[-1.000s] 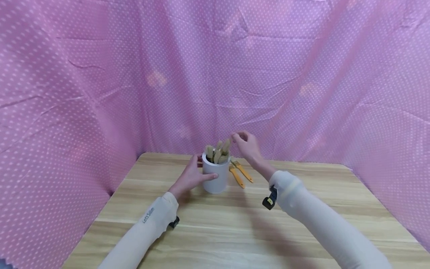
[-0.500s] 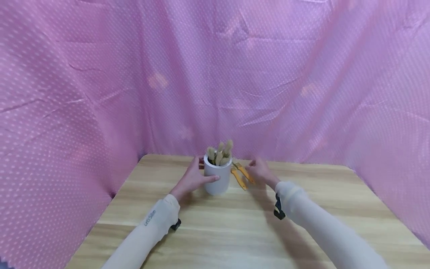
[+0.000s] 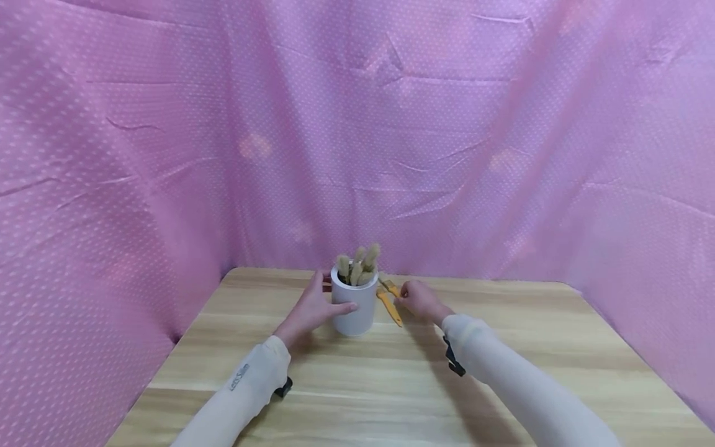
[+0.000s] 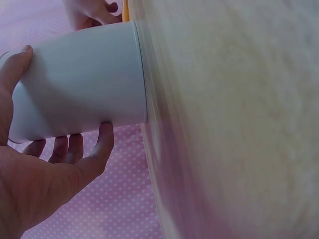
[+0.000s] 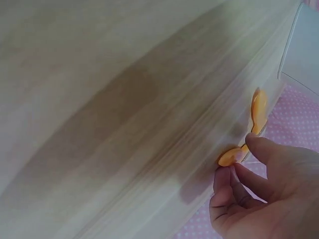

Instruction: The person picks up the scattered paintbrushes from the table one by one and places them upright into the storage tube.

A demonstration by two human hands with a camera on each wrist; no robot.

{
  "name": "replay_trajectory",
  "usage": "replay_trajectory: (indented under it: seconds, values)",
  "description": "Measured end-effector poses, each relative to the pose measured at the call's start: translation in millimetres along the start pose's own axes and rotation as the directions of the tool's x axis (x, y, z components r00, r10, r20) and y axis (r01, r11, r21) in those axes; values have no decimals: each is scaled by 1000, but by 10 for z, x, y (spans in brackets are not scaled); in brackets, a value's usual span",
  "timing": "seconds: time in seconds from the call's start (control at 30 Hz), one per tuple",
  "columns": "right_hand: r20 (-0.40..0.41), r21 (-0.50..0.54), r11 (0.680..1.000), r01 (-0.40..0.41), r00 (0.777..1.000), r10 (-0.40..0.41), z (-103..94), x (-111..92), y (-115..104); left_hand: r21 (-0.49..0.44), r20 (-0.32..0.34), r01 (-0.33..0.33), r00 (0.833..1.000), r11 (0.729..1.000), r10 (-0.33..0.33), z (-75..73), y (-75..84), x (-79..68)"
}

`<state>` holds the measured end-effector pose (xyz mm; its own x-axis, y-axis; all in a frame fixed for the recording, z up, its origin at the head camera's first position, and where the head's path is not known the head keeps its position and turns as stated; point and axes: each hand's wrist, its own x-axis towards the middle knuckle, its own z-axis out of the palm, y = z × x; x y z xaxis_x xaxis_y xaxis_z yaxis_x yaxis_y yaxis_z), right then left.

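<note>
A white cylindrical pot (image 3: 354, 316) stands upright near the back of the table, and fuzzy tan plant heads (image 3: 371, 256) stick up out of it. My left hand (image 3: 307, 310) grips the pot from its left, thumb on the near side; in the left wrist view the fingers are curved along the pot's wall (image 4: 89, 79). Right of the pot lie two small paintbrushes with orange handles. My right hand (image 3: 422, 302) pinches the handle of the farther paintbrush (image 3: 393, 289) between thumb and fingers. The nearer paintbrush (image 3: 391, 309) lies untouched between that hand and the pot.
The wood-grain table (image 3: 346, 397) runs back to a pink dotted cloth (image 3: 357, 155), which hangs behind it and on both sides. Each wrist wears a small black camera, and my right arm casts a shadow on the tabletop.
My right hand has come down from beside the plant heads to the table and taken hold of the farther paintbrush's handle. My left hand has stayed on the pot; the head view has shifted slightly.
</note>
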<state>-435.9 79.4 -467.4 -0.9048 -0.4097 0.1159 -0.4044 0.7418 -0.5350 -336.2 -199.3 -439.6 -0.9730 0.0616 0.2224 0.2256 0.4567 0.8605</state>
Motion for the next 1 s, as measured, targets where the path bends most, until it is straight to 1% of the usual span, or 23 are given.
replay_trajectory:
  seconds: [0.13, 0.3, 0.5, 0.63, 0.7, 0.73, 0.83, 0.9, 1.0]
  values:
    - [9, 5, 1000, -12, 1000, 12, 36, 55, 31, -4, 6, 7, 1000, 1000, -7, -24, -25, -7]
    - [-2, 33, 999, 2, 1000, -2, -1, 39, 80, -1, 11, 1, 1000, 1000, -1, -34, -37, 24]
    - [22, 139, 989, -57, 998, 55, -141, -44, 38, 11, 18, 0, 1000, 1000, 0, -50, -22, 73]
    - [-15, 250, 966, -61, 998, 67, -255, -83, -32, 9, 20, 1, 1000, 1000, -2, -50, -5, 76]
    - [-25, 356, 932, -66, 996, 80, -313, -79, -77, 9, 18, 3, 1000, 1000, -3, -51, -5, 77]
    - [-21, 417, 906, -67, 996, 83, -347, -76, -107, 8, 18, 5, 1000, 1000, -5, -51, -7, 78]
    - [6, 580, 809, -96, 993, 114, -470, -70, -231, 8, 20, 8, 1000, 1000, -9, -51, -22, 86]
    - [15, 646, 756, -109, 991, 130, -581, -77, -354, 7, 20, 18, 1000, 1000, -18, -50, -26, 90]
    - [8, 715, 691, -109, 989, 148, -772, -93, -555, 12, 20, 36, 999, 999, -36, -46, -27, 95]
